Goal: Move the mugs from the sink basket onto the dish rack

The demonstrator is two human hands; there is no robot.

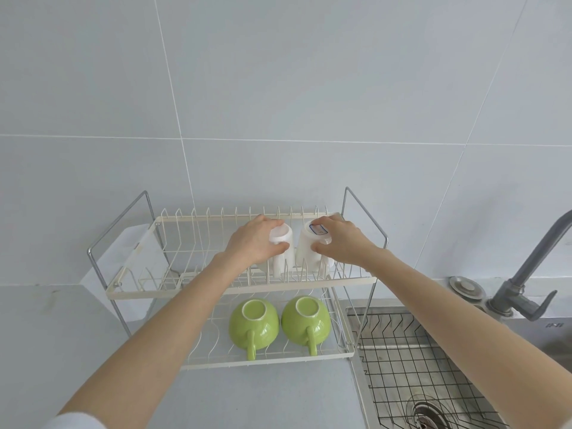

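Two white mugs stand upside down side by side on the upper tier of the cream wire dish rack (pixel 139 294). My left hand (pixel 255 243) grips the left white mug (pixel 283 253) from its left side. My right hand (pixel 342 241) grips the right white mug (pixel 308 249) from its right side; a sticker shows on that mug's base. On the rack's lower tier two green mugs (pixel 253 325) (pixel 305 318) rest upside down with their handles pointing toward me. The black wire sink basket (pixel 402 351) sits in the sink at the lower right, with no mugs in its visible part.
A grey faucet (pixel 526 274) rises at the right, behind the steel sink with its drain (pixel 425 414). The grey counter (pixel 46 335) spreads left of the rack. A tiled wall stands close behind. The rack's metal side frames (pixel 365 218) rise above the top tier.
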